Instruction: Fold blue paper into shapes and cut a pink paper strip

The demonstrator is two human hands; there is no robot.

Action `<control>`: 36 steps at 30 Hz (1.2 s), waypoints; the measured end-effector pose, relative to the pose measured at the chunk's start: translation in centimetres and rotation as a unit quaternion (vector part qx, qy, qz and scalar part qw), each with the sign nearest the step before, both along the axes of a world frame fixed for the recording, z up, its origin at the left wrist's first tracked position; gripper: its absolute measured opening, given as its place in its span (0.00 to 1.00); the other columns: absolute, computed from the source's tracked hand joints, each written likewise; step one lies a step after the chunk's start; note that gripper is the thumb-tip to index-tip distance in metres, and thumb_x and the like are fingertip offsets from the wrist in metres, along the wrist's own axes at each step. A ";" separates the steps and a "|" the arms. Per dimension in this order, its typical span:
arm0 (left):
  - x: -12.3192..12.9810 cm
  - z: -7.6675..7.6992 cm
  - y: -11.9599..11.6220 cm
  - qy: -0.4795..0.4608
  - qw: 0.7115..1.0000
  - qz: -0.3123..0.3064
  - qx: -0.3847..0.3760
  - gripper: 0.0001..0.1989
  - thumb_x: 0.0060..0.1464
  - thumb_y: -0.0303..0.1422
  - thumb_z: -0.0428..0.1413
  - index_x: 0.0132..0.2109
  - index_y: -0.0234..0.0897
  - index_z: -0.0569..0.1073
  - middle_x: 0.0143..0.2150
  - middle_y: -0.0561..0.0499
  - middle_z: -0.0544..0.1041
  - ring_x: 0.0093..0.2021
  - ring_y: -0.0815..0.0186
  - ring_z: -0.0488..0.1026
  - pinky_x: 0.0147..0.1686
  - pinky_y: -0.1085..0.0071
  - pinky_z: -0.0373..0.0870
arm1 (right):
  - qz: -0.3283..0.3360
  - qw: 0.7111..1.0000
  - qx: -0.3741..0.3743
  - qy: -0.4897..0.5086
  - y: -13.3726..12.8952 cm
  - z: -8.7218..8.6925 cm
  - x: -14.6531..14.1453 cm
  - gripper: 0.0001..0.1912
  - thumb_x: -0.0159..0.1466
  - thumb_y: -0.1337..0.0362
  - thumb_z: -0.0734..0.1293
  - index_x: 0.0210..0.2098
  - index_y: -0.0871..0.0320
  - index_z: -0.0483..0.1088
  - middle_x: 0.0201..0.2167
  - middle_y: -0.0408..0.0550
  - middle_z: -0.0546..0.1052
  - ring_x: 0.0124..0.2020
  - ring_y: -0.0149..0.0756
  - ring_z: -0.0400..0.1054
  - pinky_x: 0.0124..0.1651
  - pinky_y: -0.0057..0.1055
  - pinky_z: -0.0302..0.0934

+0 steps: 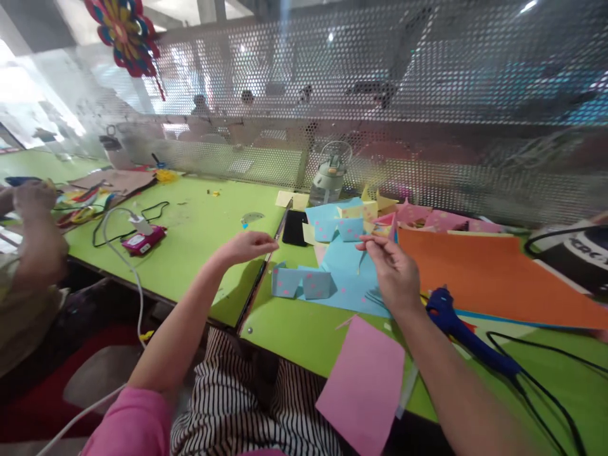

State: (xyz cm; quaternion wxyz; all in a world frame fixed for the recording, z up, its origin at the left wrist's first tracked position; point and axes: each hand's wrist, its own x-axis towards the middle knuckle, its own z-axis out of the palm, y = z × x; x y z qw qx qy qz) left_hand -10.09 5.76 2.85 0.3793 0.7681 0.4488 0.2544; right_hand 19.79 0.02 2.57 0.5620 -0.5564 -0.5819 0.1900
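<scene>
My left hand (251, 247) hovers above the green table near the seam, its fingers curled together; whether anything is between them is hidden. My right hand (392, 269) is over the blue paper sheet (354, 272), thumb and fingers pinched beside folded blue paper glasses with pink dots (339, 229). What the pinch holds is too small to make out. A second pair of blue paper glasses (301, 283) stands on the table between my hands. A pink paper sheet (363, 386) overhangs the table's front edge.
A blue glue gun (468, 335) with a black cable lies by my right forearm, near orange paper (479, 272). Behind are a black phone (295, 228) and a bottle (329, 180). A magenta box (144, 240) with cables is left; a co-worker's hand (35, 196) is far left.
</scene>
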 end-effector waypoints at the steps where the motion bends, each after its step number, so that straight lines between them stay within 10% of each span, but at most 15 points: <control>1: -0.5 -0.3 -0.4 0.006 0.999 -0.023 -0.023 0.16 0.50 0.42 0.62 0.44 0.40 0.79 0.36 0.49 0.79 0.36 0.62 0.74 0.36 0.70 0.67 | -0.004 1.000 0.007 0.014 -0.5 0.6 0.1 0.14 0.63 0.50 0.65 0.41 0.52 0.74 0.34 0.46 0.78 0.42 0.43 0.71 0.48 0.40 0.62; 7: 0.3 -2.8 -1.3 0.000 0.991 -0.099 -0.089 0.20 0.44 0.34 0.64 0.47 0.40 0.76 0.30 0.55 0.75 0.30 0.67 0.71 0.33 0.71 0.67 | -0.044 0.999 -0.010 0.029 -6.3 1.8 2.8 0.19 0.59 0.42 0.68 0.27 0.51 0.74 0.24 0.46 0.75 0.31 0.42 0.70 0.38 0.39 0.65; 15: 3.1 -2.2 1.5 -0.056 0.989 -0.100 -0.093 0.13 0.45 0.36 0.62 0.38 0.36 0.71 0.32 0.53 0.75 0.33 0.67 0.72 0.34 0.71 0.67 | 0.048 0.984 -0.081 -0.150 -14.1 -3.4 6.0 0.13 0.63 0.48 0.66 0.35 0.49 0.78 0.35 0.48 0.79 0.38 0.42 0.73 0.39 0.35 0.68; 26: 9.7 1.2 7.6 -0.070 0.996 -0.038 -0.047 0.15 0.46 0.25 0.63 0.43 0.35 0.72 0.25 0.58 0.70 0.25 0.73 0.67 0.25 0.77 0.63 | 0.005 0.992 -0.026 -0.122 -15.3 -6.2 6.6 0.08 0.63 0.54 0.68 0.32 0.50 0.75 0.31 0.45 0.77 0.35 0.39 0.73 0.39 0.31 0.68; 36: 12.3 3.2 13.9 -0.045 0.997 0.058 -0.021 0.18 0.63 0.38 0.56 0.57 0.35 0.69 0.55 0.43 0.72 0.49 0.58 0.74 0.47 0.56 0.74 | -0.016 0.990 0.027 -0.138 -15.3 -6.9 6.9 0.07 0.63 0.56 0.68 0.32 0.49 0.76 0.30 0.45 0.77 0.33 0.38 0.74 0.36 0.29 0.70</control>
